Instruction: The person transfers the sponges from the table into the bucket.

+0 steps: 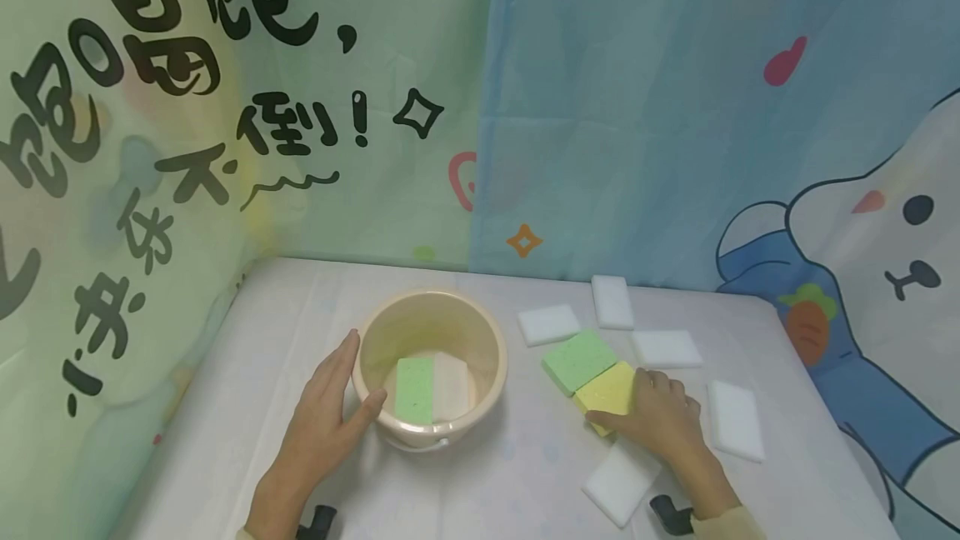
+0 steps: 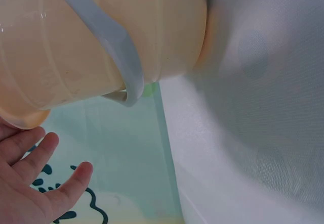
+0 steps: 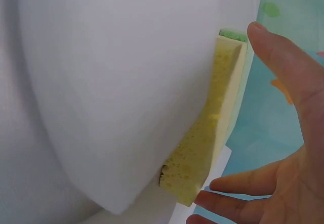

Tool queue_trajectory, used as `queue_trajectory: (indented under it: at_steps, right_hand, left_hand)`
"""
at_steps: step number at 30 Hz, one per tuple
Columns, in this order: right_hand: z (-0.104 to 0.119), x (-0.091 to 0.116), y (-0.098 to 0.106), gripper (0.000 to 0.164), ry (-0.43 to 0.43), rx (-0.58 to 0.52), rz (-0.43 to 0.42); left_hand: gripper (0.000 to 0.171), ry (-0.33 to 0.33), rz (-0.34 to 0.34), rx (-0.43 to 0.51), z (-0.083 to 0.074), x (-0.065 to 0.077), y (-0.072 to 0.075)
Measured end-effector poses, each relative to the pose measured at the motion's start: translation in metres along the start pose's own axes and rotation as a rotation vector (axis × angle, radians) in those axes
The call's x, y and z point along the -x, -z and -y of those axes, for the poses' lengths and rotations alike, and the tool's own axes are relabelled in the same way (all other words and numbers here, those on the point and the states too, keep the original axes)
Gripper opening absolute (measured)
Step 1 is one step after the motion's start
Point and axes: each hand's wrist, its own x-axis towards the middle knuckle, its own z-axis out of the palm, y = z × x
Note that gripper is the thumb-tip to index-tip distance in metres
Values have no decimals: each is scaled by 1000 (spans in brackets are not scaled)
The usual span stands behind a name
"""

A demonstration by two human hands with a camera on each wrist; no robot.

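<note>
A cream bucket [image 1: 430,307] stands on the table, with a green sponge [image 1: 415,390] and a whitish block [image 1: 450,387] inside. My left hand [image 1: 321,417] rests at its left rim, fingers extended along the outside and thumb by the front edge. On the right, my right hand [image 1: 663,413] is over a yellow sponge [image 1: 606,390], thumb and fingers spread at its edges. The right wrist view shows the yellow sponge [image 3: 205,133] between the widely parted thumb and fingers, not visibly squeezed. Another green sponge [image 1: 579,361] lies against the yellow one.
Several white sponge blocks [image 1: 735,421] lie around the coloured sponges. One white block [image 1: 621,482] is just in front of my right hand. A grey handle [image 2: 124,57] hangs down the bucket's side. Printed cloth [image 1: 637,107] walls the table's back and left.
</note>
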Motion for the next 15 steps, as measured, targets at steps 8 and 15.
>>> queue_trajectory:
  at_steps: [8,15]
  right_hand:
    - [0,-3,-4,120,-6,-3,-16]
    - [1,-5,-7,118,-7,-4,-23]
  left_hand:
    - [79,8,4,4,0,1,0]
    - [78,-3,-8,7,0,0,1]
